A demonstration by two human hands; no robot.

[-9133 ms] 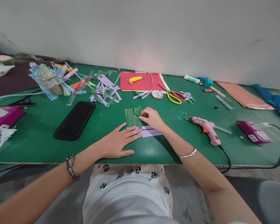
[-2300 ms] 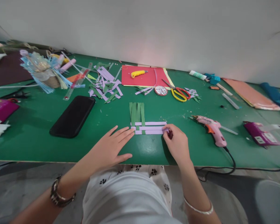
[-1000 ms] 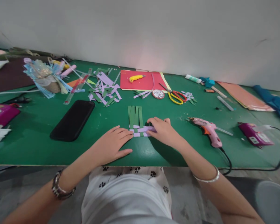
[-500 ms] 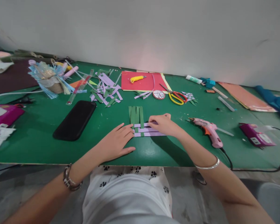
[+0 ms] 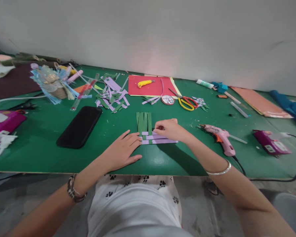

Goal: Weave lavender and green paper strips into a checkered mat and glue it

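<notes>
A small paper weave (image 5: 148,138) lies flat on the green tabletop (image 5: 160,163), in front of the person; take it as the centre of the dial, with twelve toward the wall (image 5: 148,39). Its green strips (image 5: 143,122) point to twelve o'clock, and its lilac strips (image 5: 165,141) cross their near ends and run out to three.

The left hand (image 5: 123,149) comes in from eight o'clock, palm down, fingers straight and slightly spread, fingertips touching the weave's nine o'clock edge. The right hand (image 5: 169,129) is at three o'clock, thumb and forefinger pinched together on a lilac strip, seemingly the topmost, though the hand hides its far end.

Red paper (image 5: 138,91) lies at twelve, a yellow cutter (image 5: 144,84) on it. A round disc (image 5: 167,100) sits at one, just beside scissors (image 5: 186,104) at two. A heap of scraps (image 5: 112,90) lies between ten and eleven, a black phone (image 5: 79,127) at nine. At three, well apart from the right hand, lies a pink glue gun (image 5: 219,136), with a purple socket block (image 5: 271,143) beyond.
</notes>
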